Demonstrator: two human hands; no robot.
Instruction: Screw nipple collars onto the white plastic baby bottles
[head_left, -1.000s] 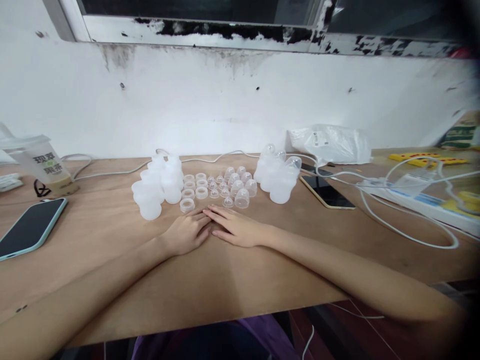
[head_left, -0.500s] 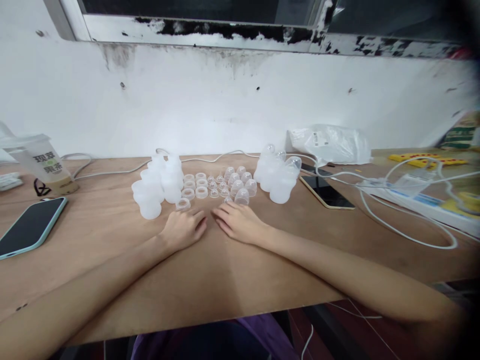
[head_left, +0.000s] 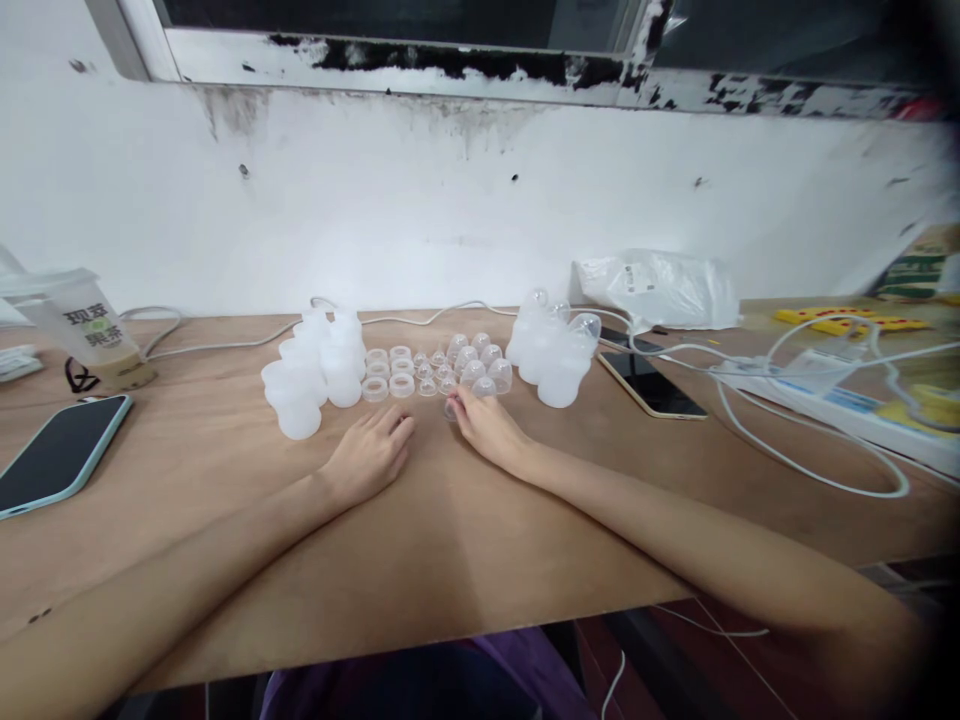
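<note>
My left hand [head_left: 369, 455] rests on the table with its fingers curled around a clear ring, which they hide. Just beyond it stand rows of clear screw rings [head_left: 402, 385]. My right hand [head_left: 491, 430] pinches a small clear teat [head_left: 449, 409] between thumb and fingertips, close to the tabletop. More clear teats [head_left: 426, 386] stand in rows ahead of it. Clear dome caps [head_left: 475, 371] are grouped behind the right hand, which partly covers the nearest. Frosted white bottles [head_left: 298, 412] cluster on the left; bottles with clear caps [head_left: 559, 383] stand on the right.
A drink cup [head_left: 101, 335] and a phone [head_left: 64, 455] lie to the left. At right are another phone [head_left: 652, 382], a plastic bag [head_left: 660, 288], a power strip [head_left: 832, 395] and looping white cables [head_left: 817, 475]. The wall [head_left: 420, 220] closes off the back.
My left hand has closed in, and the nearest ring has gone from sight under it. My right hand has shifted slightly right, its fingers now pinched on a teat.
</note>
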